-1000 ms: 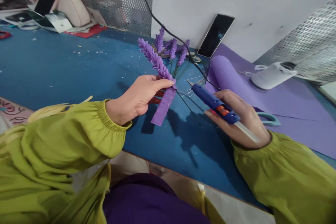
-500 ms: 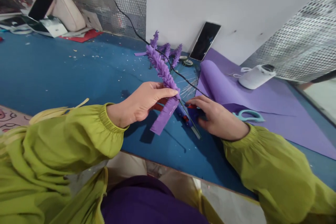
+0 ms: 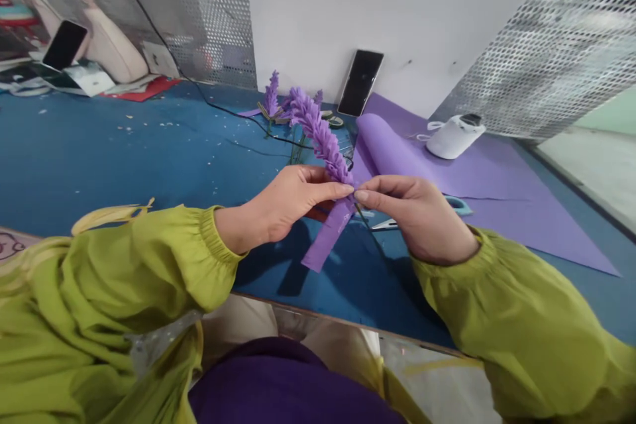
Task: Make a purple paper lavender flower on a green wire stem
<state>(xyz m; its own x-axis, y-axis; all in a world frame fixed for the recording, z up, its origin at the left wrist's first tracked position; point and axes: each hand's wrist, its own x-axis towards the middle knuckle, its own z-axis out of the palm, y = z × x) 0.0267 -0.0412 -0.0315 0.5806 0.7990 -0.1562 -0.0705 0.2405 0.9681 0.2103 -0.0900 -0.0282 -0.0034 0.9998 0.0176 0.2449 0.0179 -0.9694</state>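
My left hand [image 3: 293, 202] pinches the lower end of a purple paper lavender flower [image 3: 322, 139] between thumb and fingers. The flower slants up and away to the left. A loose fringed purple strip [image 3: 328, 238] hangs from its base toward me. My right hand [image 3: 417, 212] is closed at that same base, thumb and forefinger pinching where strip and thin green stem [image 3: 364, 217] meet. The fingertips of both hands nearly touch. A red object [image 3: 318, 214] shows partly beneath my left hand. Scissors with light blue handles [image 3: 460, 205] lie partly hidden behind my right hand.
More lavender flowers [image 3: 271, 94] and tape rolls [image 3: 334, 120] lie at the back. Purple sheets [image 3: 497, 179], partly rolled, cover the right side, with a white spool-like item [image 3: 454, 137] on them. A phone [image 3: 361, 83] leans on the white board. A black cable [image 3: 223, 108] crosses the blue table.
My right hand has left the blue-and-red tool on the table and come to the flower's base. The cable has shifted down and left. My left hand still holds the flower.
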